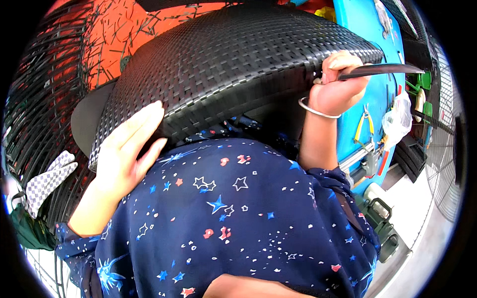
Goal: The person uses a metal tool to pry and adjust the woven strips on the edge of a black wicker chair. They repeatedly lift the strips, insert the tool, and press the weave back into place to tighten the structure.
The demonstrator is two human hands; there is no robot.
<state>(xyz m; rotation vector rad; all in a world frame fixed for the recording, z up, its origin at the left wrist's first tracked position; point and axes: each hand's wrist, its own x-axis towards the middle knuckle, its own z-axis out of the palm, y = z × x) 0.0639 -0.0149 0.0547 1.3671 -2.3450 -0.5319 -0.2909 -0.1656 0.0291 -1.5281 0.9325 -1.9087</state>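
Note:
A large curved piece of black woven wicker (pixel 233 64) arches in front of me and rests against my star-patterned blue top (pixel 233 218). My left hand (pixel 130 146) lies flat with fingers together on the wicker's lower left edge. At the wicker's right edge, my right hand (pixel 339 82), with a silver bangle on the wrist, is closed around a black flat strip (pixel 382 69) that sticks out to the right.
An orange surface strewn with black strips (pixel 124 35) lies beyond the wicker. A blue workbench (pixel 365 35) on the right holds yellow-handled pliers (pixel 365 124) and a plastic bag (pixel 397 119). A checkered cloth (pixel 47 181) lies at the left, a fan grille (pixel 447 164) at the far right.

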